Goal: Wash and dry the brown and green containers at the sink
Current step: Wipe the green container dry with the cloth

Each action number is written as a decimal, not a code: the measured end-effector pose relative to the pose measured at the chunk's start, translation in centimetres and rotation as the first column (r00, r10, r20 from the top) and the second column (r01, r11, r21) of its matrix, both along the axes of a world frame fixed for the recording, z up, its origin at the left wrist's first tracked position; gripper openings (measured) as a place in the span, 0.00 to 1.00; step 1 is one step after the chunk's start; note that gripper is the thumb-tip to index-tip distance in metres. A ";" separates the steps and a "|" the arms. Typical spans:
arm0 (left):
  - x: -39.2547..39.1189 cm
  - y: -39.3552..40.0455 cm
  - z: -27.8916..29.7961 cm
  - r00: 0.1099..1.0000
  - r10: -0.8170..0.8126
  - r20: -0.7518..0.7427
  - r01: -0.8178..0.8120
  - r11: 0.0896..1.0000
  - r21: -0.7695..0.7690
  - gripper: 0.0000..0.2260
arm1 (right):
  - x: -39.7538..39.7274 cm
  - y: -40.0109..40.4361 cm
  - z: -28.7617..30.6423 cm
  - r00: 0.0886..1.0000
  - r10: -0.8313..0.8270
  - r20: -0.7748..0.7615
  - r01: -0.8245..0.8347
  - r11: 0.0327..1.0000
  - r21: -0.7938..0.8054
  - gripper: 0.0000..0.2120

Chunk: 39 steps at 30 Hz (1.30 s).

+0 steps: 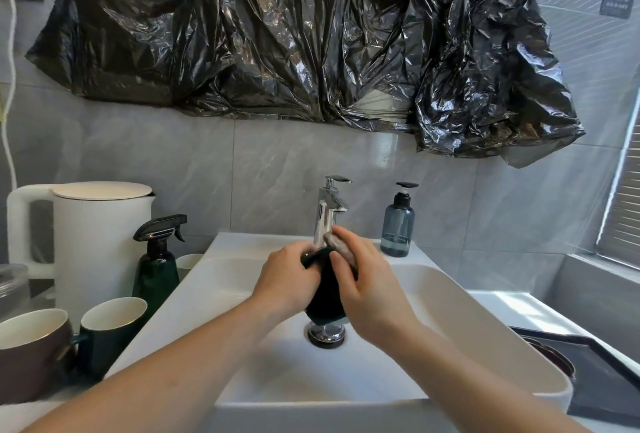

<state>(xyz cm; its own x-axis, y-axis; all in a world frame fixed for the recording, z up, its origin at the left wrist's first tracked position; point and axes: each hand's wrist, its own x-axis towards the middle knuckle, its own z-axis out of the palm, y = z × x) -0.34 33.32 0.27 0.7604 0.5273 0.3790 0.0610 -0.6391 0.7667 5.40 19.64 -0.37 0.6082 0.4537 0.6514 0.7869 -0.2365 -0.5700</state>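
Over the white sink (450,290), the left hand (284,282) gripped a green cup (325,297) while the right hand (367,280) pressed a cloth (337,242) inside; judged wiping, rinsing or drying next.

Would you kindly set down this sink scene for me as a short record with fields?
left hand: grips the dark green cup at its rim
right hand: holds a grey cloth against the cup
cup position: over the drain of the white sink
tap: no water visible
left counter: brown cup, green mug, spray bottle, white kettle
behind sink: soap dispenser
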 end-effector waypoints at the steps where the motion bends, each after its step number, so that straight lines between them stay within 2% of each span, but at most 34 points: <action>1: 0.1 0.1 -0.1 1.000 0.025 0.004 -0.025 0.999 0.034 0.08 | 0.0 0.2 0.1 1.000 0.010 -0.011 -0.010 1.000 0.022 0.20; 3: -0.1 0.1 0.0 0.995 0.090 0.046 -0.091 0.996 0.016 0.09 | -0.3 0.4 0.3 0.997 0.038 -0.064 -0.034 0.997 0.068 0.21; 5: -0.3 0.3 0.4 0.986 0.142 0.091 -0.128 0.981 -0.146 0.10 | -1.1 0.5 0.3 0.992 0.066 -0.104 -0.063 0.997 0.039 0.24; 7: -0.7 0.5 0.6 0.978 0.175 0.110 -0.129 0.933 -0.335 0.07 | -1.9 0.5 -0.2 0.988 0.095 -0.125 -0.099 0.995 -0.025 0.28; 8: -1.0 0.4 0.7 0.977 0.178 0.117 -0.124 0.920 -0.372 0.06 | -2.3 0.5 -0.3 0.985 0.102 -0.141 -0.111 0.992 -0.056 0.29; 10: -1.0 0.2 0.5 0.981 0.151 0.123 -0.092 0.916 -0.389 0.08 | -2.6 0.8 0.2 0.978 0.118 -0.172 -0.126 0.991 -0.039 0.29; 13: -0.8 -0.9 0.7 0.980 0.091 0.177 -0.002 0.894 -0.448 0.10 | -1.4 1.6 1.2 0.973 0.129 -0.194 -0.113 0.989 0.094 0.29; 16: -0.7 -0.6 1.2 0.959 0.189 0.209 -0.059 0.860 -0.508 0.10 | -1.7 1.8 0.6 0.966 0.144 -0.215 -0.131 0.989 0.073 0.31; 19: -0.4 0.7 0.8 0.947 0.272 0.169 -0.163 0.864 -0.477 0.14 | -3.4 1.2 -1.1 0.953 0.172 -0.248 -0.186 0.982 -0.035 0.34; 21: -0.3 0.6 0.5 0.955 0.264 0.138 -0.175 0.872 -0.457 0.14 | -3.6 1.3 -0.7 0.951 0.171 -0.259 -0.182 0.983 -0.020 0.34; 25: -0.1 -0.4 0.4 0.970 0.182 0.160 -0.097 0.897 -0.430 0.10 | -2.3 2.2 1.0 0.973 0.128 -0.194 -0.108 0.988 0.108 0.30; 27: 0.1 -0.3 0.4 0.969 0.202 0.144 -0.126 0.901 -0.415 0.10 | -2.3 1.9 0.4 0.973 0.136 -0.189 -0.124 0.990 0.071 0.32; 29: 0.0 0.0 0.5 0.961 0.238 0.142 -0.143 0.863 -0.484 0.13 | -2.8 1.2 -0.8 0.966 0.145 -0.213 -0.154 0.988 -0.026 0.34; 31: 0.1 0.1 0.6 0.958 0.253 0.135 -0.143 0.830 -0.539 0.14 | -3.4 1.1 -1.2 0.952 0.162 -0.261 -0.182 0.982 -0.055 0.36; 33: -0.1 -0.2 0.6 0.971 0.214 0.110 -0.128 0.847 -0.516 0.14 | -3.4 1.6 -0.9 0.945 0.162 -0.283 -0.163 0.986 0.019 0.36; 36: -0.6 -0.6 0.4 0.995 0.028 0.095 0.025 0.857 -0.514 0.13 | -2.5 2.1 0.6 0.969 0.102 -0.223 -0.077 0.990 0.117 0.30; 39: -0.6 -0.5 -0.1 0.995 -0.095 0.018 0.093 0.896 -0.434 0.12 | -1.4 1.8 1.4 0.980 0.054 -0.190 -0.038 0.996 0.085 0.27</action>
